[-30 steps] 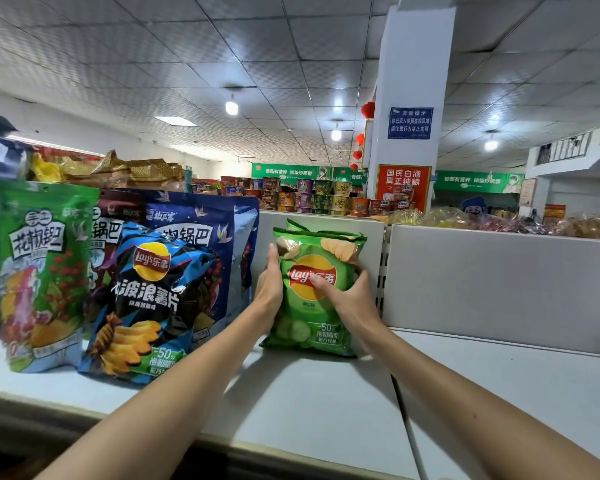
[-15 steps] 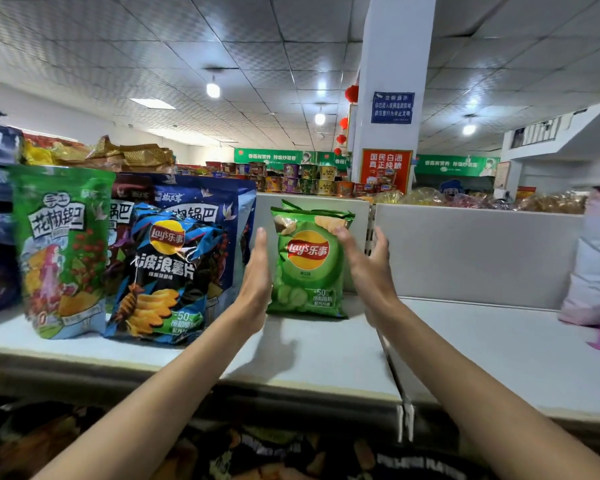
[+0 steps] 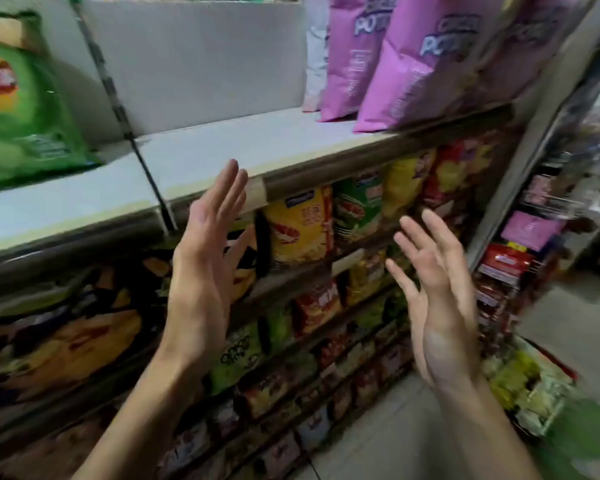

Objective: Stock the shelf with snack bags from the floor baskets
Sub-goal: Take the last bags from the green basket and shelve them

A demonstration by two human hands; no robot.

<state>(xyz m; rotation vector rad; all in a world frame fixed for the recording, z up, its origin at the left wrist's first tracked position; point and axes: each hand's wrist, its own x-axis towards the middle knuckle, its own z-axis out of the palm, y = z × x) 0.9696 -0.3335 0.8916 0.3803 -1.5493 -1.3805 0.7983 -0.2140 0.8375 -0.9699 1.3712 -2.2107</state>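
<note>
The green snack bag (image 3: 18, 112) stands at the far left of the top shelf (image 3: 222, 147), against the back panel (image 3: 194, 57); the left hand (image 3: 205, 271) hangs before the shelf edge, fingers straight and spread, holding nothing; the right hand (image 3: 437, 306) is equally empty, fingers loosely splayed; pink bags (image 3: 413, 64) fill the shelf's right end; a blurred floor basket (image 3: 542, 419) sits lower right. Next, likely, a reach down there; take one bag by both sides and stand it in the bare gap.

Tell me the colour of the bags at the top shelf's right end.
Pink snack bags with blurred lettering; head view.
</note>
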